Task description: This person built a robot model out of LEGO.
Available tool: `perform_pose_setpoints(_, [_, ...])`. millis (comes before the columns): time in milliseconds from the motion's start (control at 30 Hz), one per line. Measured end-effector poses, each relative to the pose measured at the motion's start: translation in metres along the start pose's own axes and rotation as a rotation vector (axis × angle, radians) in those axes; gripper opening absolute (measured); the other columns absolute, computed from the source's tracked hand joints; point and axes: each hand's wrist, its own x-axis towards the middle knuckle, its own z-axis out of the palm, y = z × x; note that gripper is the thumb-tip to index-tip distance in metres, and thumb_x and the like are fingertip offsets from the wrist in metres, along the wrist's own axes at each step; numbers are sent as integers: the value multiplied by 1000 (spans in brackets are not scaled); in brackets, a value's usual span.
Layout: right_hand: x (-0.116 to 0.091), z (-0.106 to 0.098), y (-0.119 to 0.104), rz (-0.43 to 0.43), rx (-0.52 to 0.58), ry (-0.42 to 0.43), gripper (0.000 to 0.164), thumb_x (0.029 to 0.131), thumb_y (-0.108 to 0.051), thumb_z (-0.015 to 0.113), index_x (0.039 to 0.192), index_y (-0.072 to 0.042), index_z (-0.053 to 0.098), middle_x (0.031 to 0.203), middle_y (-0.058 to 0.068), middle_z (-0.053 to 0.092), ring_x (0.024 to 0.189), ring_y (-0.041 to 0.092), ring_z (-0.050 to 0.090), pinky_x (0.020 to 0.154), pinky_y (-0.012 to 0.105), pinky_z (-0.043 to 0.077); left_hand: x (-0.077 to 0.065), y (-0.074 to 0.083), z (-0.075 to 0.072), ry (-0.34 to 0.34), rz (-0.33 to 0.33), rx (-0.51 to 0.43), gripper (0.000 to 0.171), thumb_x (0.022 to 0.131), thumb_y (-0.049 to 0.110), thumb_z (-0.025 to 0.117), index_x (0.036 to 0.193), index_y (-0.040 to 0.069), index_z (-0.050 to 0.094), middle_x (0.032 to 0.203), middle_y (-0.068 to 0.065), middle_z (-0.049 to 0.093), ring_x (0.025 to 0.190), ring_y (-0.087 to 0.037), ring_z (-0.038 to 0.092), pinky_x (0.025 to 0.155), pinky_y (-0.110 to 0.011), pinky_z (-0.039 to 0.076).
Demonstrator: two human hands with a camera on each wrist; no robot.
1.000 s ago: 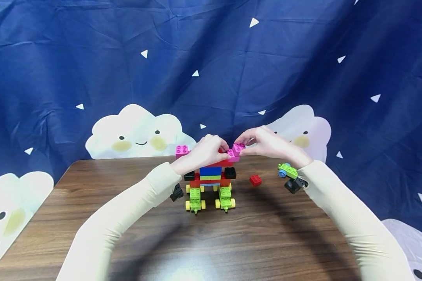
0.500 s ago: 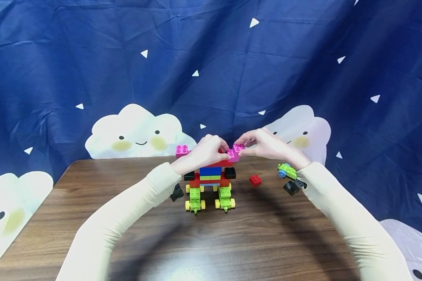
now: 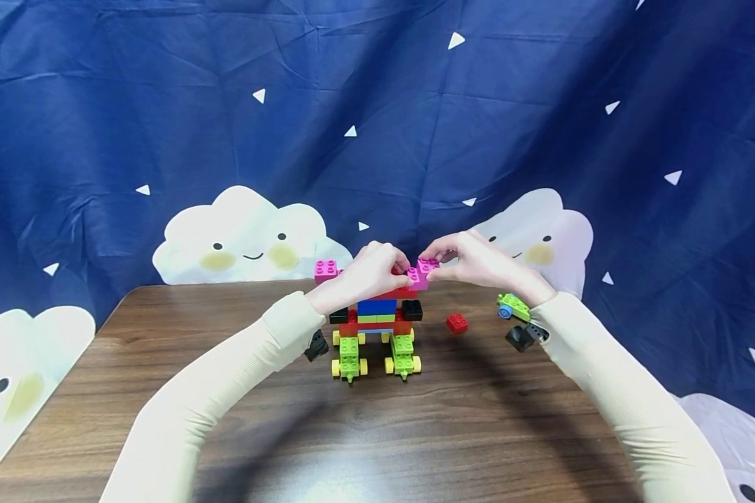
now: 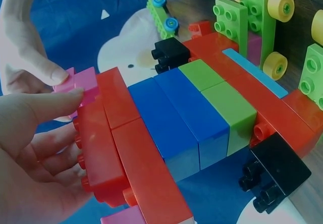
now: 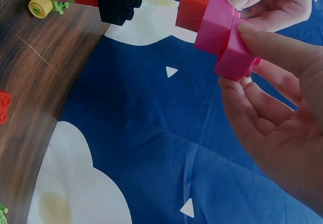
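Observation:
A robot-like figure of toy building blocks [image 3: 377, 306] stands on the table, with red, blue and green layers and green wheeled feet [image 3: 403, 356]. At its upper right, a pink block [image 5: 215, 26] sits against the red top row [image 4: 108, 133]. My left hand [image 3: 372, 270] pinches this block between thumb and fingers. A second pink block [image 5: 237, 55] is stacked on the first, offset to the right. The thumb and fingertips of my right hand [image 3: 472, 260] pinch it. Another pink block [image 3: 326, 270] tops the figure's left side.
A loose red block [image 3: 457, 323] lies right of the figure. Farther right is a green wheeled base [image 3: 516, 306] with blue wheels. Black blocks [image 3: 412, 309] stick out at the figure's sides. A blue cloth [image 3: 377, 105] with clouds hangs behind the table.
My right hand has come down slightly with the upper pink block, which now sits lower against the other pink block. The left hand has stayed in place.

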Motion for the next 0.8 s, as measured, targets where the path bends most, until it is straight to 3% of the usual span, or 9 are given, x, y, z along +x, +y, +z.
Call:
perform_pose_setpoints(300, [-5, 0, -2, -79, -9, 19, 25, 88, -10, 74, 111, -1, 72, 109, 15, 74, 99, 28, 68, 87, 45, 59, 0, 0, 0, 1, 7, 13, 29, 89, 24, 75, 112, 6, 75, 105, -9, 77, 91, -21, 69, 80, -23, 59])
perform_pose_setpoints(800, [-6, 0, 0, -76, 31, 14, 25, 89, -12, 73, 112, -1, 72, 109, 15, 73, 96, 24, 67, 85, 41, 60, 0, -2, -3, -19, 65, 92, 32, 89, 27, 75, 113, 7, 74, 108, -8, 76, 93, -20, 68, 85, -26, 58])
